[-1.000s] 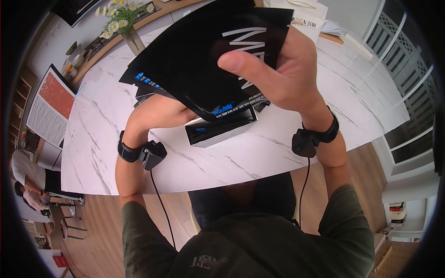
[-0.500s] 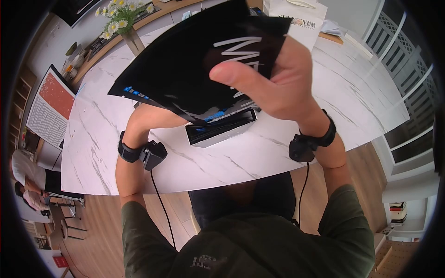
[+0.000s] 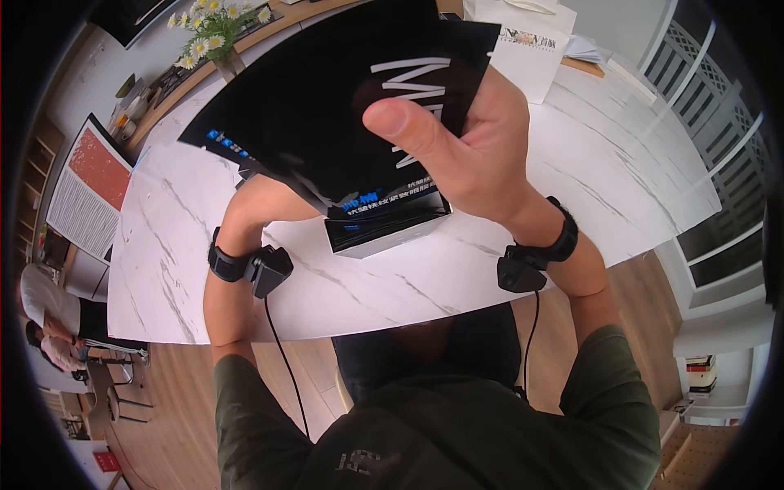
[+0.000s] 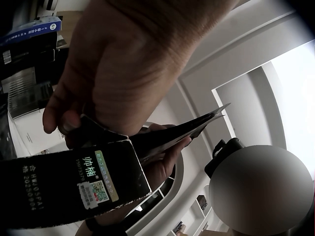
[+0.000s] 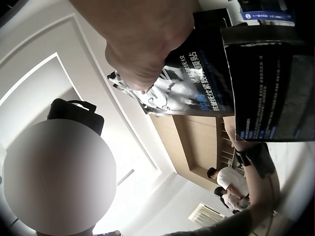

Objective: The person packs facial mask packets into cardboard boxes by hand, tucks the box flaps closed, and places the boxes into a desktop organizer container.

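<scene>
My right hand [image 3: 482,155] grips a fanned stack of glossy black sachets [image 3: 310,106], thumb lying across the white lettering on the front one. Blue and white Chinese print runs along their lower edge, which overlaps the box in the head view. Beneath them an open box [image 3: 396,238] stands on the table, holding more black sachets. A QR sticker marks its black side [image 4: 74,182] in the left wrist view. My left hand [image 4: 118,73] is bent in behind the sachets, fingertips close to the box's open edge; I cannot tell whether they hold anything.
On the marbled white table [image 3: 188,269] a white paper bag [image 3: 523,57] stands at the back, papers beside it. A vase of daisies [image 3: 212,37] stands back left, near a printed board [image 3: 94,188]. Cables hang from both wrist cameras. People sit far left.
My right hand and the sachets have shifted left, uncovering more of the paper bag. The left forearm and the box have hardly moved.
</scene>
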Demonstrator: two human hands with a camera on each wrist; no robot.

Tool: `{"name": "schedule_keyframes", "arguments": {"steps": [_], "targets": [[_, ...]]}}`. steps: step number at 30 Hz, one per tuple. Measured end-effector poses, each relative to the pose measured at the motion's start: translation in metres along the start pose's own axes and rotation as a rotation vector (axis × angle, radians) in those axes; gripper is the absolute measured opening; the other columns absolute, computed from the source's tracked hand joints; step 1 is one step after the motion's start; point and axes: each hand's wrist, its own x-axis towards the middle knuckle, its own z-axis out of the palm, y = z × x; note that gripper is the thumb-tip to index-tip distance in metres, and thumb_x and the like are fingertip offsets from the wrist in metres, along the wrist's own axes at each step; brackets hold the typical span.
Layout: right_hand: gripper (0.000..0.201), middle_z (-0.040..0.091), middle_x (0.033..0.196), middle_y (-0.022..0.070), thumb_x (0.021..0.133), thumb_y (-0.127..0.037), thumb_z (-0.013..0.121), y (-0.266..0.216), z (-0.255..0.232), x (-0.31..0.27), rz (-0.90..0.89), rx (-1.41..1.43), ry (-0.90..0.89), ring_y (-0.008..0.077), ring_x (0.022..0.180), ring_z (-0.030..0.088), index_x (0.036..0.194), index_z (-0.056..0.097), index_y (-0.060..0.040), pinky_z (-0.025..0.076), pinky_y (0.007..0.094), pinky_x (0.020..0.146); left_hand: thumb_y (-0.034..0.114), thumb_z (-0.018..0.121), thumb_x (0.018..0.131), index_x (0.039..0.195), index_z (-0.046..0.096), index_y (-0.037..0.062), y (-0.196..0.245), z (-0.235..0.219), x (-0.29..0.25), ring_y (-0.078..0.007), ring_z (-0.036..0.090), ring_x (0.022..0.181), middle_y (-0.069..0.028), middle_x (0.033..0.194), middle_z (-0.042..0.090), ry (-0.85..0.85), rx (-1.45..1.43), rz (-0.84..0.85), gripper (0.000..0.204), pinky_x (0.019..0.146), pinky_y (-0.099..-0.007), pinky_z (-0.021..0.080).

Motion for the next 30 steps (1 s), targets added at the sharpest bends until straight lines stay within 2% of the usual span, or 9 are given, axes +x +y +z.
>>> {"name": "schedule_keyframes", "arguments": {"steps": [4,8,10,14,15,23,26,28,30], "targets": [[0.030,0.065,0.076,0.0031,0.081,-0.025,0.071,-0.002,-0.011,0.005,-0.036,-0.076,-0.001,0.0068,0.066,0.058,0.097,0.060,-0.0017,0.046,0.0198,0.061,0.001,0.063,0.071,0.097,0.062,0.0006,0.016,0.005,0.011,-0.0286,0.058,0.079,-0.0167,0.088,0.062,0.062,-0.119,0.039,0.026,0.072,-0.0321,0.047],[0.032,0.066,0.080,0.0032,0.081,-0.026,0.071,0.000,-0.019,0.012,-0.108,-0.084,0.022,0.0093,0.069,0.060,0.098,0.061,-0.0012,0.047,0.0201,0.063,-0.003,0.058,0.075,0.099,0.060,-0.0025,0.013,0.003,0.019,-0.0289,0.057,0.078,-0.0185,0.088,0.061,-0.094,-0.090,0.013,0.024,0.071,-0.0322,0.047],[0.023,0.063,0.082,0.0043,0.085,-0.016,0.066,-0.006,-0.020,0.015,0.140,0.044,0.030,0.0060,0.066,0.055,0.097,0.059,0.0025,0.044,0.0171,0.055,-0.002,0.059,0.076,0.099,0.060,-0.0022,0.012,0.002,0.021,-0.0290,0.057,0.078,-0.0188,0.087,0.060,-0.156,-0.027,-0.004,0.023,0.071,-0.0326,0.047],[0.018,0.061,0.075,0.0014,0.087,-0.015,0.063,-0.001,-0.013,0.015,0.120,0.106,0.069,0.0043,0.064,0.052,0.092,0.059,0.0017,0.041,0.0165,0.053,-0.001,0.059,0.077,0.099,0.060,-0.0018,0.013,0.002,0.021,-0.0292,0.058,0.079,-0.0180,0.088,0.061,-0.170,-0.064,0.002,0.022,0.071,-0.0326,0.047],[0.024,0.064,0.084,0.0020,0.083,-0.019,0.069,0.002,-0.020,0.014,0.018,-0.046,-0.032,0.0077,0.074,0.058,0.096,0.061,-0.0004,0.047,0.0201,0.066,0.000,0.059,0.078,0.099,0.061,-0.0014,0.014,0.004,0.020,-0.0289,0.058,0.078,-0.0173,0.088,0.061,-0.124,-0.070,0.052,0.022,0.071,-0.0327,0.047],[0.025,0.061,0.072,0.0093,0.077,-0.018,0.072,0.006,-0.013,0.008,-0.137,-0.310,-0.088,0.0218,0.061,0.056,0.090,0.059,-0.0012,0.044,0.0273,0.057,0.001,0.061,0.078,0.100,0.061,0.0003,0.004,0.001,0.016,-0.0274,0.059,0.083,-0.0158,0.094,0.062,-0.199,-0.039,-0.011,0.022,0.073,-0.0322,0.047],[0.027,0.063,0.074,0.0031,0.078,-0.017,0.073,0.005,-0.009,0.005,-0.185,-0.328,-0.162,0.0075,0.064,0.055,0.094,0.061,0.0009,0.043,0.0189,0.059,0.004,0.063,0.075,0.103,0.059,0.0008,-0.004,0.005,0.011,-0.0272,0.058,0.086,-0.0152,0.098,0.062,-0.181,-0.022,-0.031,0.028,0.076,-0.0322,0.047],[0.028,0.062,0.074,0.0025,0.077,-0.017,0.074,0.004,-0.002,0.001,-0.182,-0.308,-0.167,0.0075,0.064,0.054,0.093,0.061,0.0016,0.043,0.0191,0.059,0.006,0.065,0.072,0.106,0.058,0.0010,-0.004,0.009,0.004,-0.0271,0.057,0.088,-0.0137,0.100,0.062,0.146,-0.050,0.038,0.035,0.078,-0.0330,0.047],[0.023,0.058,0.073,0.0095,0.075,-0.016,0.072,0.003,0.005,-0.004,-0.176,-0.209,-0.086,0.0251,0.063,0.056,0.088,0.058,-0.0022,0.044,0.0290,0.056,0.007,0.065,0.072,0.106,0.058,0.0011,-0.006,0.009,0.003,-0.0271,0.057,0.088,-0.0137,0.100,0.062,0.144,-0.053,0.036,0.035,0.078,-0.0331,0.046]]}}
